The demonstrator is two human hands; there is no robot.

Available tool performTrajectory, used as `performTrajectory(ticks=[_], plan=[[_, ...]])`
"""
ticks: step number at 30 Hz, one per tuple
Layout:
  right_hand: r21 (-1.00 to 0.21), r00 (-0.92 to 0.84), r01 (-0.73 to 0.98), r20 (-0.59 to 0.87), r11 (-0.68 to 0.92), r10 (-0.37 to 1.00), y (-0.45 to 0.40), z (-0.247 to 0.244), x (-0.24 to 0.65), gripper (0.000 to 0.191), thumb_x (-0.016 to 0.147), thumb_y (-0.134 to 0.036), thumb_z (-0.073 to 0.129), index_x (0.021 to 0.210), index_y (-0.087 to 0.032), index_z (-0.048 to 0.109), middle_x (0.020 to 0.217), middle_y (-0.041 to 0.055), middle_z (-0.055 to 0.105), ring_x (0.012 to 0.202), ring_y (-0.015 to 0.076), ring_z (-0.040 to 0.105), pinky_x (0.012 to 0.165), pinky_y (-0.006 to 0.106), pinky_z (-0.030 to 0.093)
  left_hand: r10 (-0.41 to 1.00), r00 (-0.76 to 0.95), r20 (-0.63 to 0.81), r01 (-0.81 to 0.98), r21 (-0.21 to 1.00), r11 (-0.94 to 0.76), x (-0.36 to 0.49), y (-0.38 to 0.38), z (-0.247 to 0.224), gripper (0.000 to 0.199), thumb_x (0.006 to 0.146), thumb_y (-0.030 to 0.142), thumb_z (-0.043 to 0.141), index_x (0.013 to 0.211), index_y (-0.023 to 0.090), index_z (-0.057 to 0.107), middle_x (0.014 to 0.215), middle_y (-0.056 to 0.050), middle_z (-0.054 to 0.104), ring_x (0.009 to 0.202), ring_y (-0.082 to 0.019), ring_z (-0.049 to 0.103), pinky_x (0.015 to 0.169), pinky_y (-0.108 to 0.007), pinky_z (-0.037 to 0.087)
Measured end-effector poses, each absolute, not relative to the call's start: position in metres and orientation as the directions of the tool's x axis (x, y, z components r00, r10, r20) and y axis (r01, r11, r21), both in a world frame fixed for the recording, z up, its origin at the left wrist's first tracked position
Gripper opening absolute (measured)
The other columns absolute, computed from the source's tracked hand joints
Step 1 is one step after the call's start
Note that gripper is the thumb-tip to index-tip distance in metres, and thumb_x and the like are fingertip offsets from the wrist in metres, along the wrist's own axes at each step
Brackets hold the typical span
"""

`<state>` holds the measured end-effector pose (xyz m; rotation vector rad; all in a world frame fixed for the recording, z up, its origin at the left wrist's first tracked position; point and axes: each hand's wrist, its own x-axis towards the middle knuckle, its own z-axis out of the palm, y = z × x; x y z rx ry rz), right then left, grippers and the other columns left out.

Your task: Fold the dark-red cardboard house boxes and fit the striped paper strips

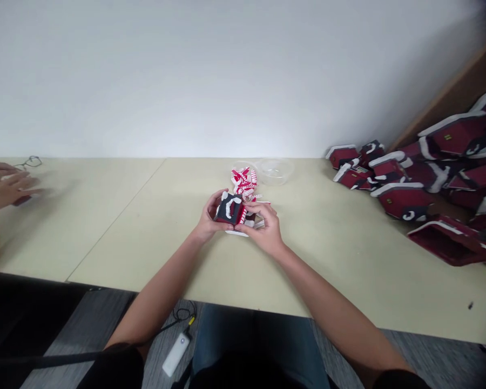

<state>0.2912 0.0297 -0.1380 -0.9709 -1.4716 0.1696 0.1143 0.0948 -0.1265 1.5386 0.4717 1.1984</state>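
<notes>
A small dark red model house with a black top and a curl of white trim sits in my left hand, whose fingers and thumb close round its left side. My right hand pinches a red-and-white striped strip along the right side of the house. Part of that strip is covered by my fingers. Under and behind my hands lies a white-edged piece, mostly hidden. Just beyond them is a heap of red-and-white striped pieces, partly in a clear plastic container.
A clear round container stands behind, near the wall. Many red houses with white-trimmed roofs pile up at the right, by a brown cardboard box. At far left, another person's hands work near eyeglasses. A white power bank lies below the table.
</notes>
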Motion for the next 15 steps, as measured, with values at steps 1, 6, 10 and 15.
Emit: performTrajectory(ticks=[1, 6, 10, 15], plan=[[-0.635, 0.153, 0.429, 0.752, 0.642, 0.642, 0.031, -0.138, 0.292, 0.039, 0.067, -0.052, 0.082, 0.088, -0.025, 0.065, 0.105, 0.0078, 0.073, 0.102, 0.0274, 0.067, 0.096, 0.047, 0.048, 0.794, 0.409, 0.449, -0.280, 0.890, -0.359, 0.114, 0.095, -0.126, 0.102, 0.038, 0.031, 0.096, 0.132, 0.026, 0.056, 0.126, -0.010, 0.063, 0.121, -0.033, 0.057, 0.105, -0.044, 0.046], [-0.640, 0.146, 0.330, 0.761, 0.694, 0.633, 0.034, -0.141, 0.295, 0.039, 0.064, -0.051, 0.085, 0.087, -0.024, 0.069, 0.099, 0.0083, 0.073, 0.095, 0.0269, 0.069, 0.093, 0.046, 0.051, 0.760, 0.423, 0.493, -0.273, 0.869, -0.412, 0.111, 0.099, -0.127, 0.089, 0.038, 0.028, 0.096, 0.122, 0.023, 0.064, 0.118, -0.009, 0.067, 0.114, -0.032, 0.060, 0.102, -0.042, 0.047], [-0.695, 0.175, 0.284, 0.715, 0.661, 0.677, 0.033, -0.143, 0.291, 0.043, 0.069, -0.049, 0.082, 0.102, -0.023, 0.071, 0.101, 0.0076, 0.073, 0.091, 0.0244, 0.068, 0.086, 0.041, 0.053, 0.767, 0.423, 0.483, -0.327, 0.870, -0.368, 0.112, 0.104, -0.137, 0.081, 0.046, 0.033, 0.094, 0.121, 0.026, 0.064, 0.115, -0.006, 0.068, 0.108, -0.028, 0.064, 0.097, -0.039, 0.050], [-0.632, 0.208, 0.412, 0.767, 0.657, 0.607, 0.027, -0.139, 0.284, 0.034, 0.077, -0.046, 0.075, 0.103, -0.023, 0.072, 0.105, 0.0080, 0.072, 0.100, 0.0239, 0.066, 0.094, 0.041, 0.047, 0.742, 0.404, 0.534, -0.337, 0.841, -0.422, 0.114, 0.110, -0.143, 0.081, 0.046, 0.037, 0.095, 0.120, 0.026, 0.063, 0.111, -0.006, 0.068, 0.103, -0.026, 0.065, 0.092, -0.038, 0.052]])
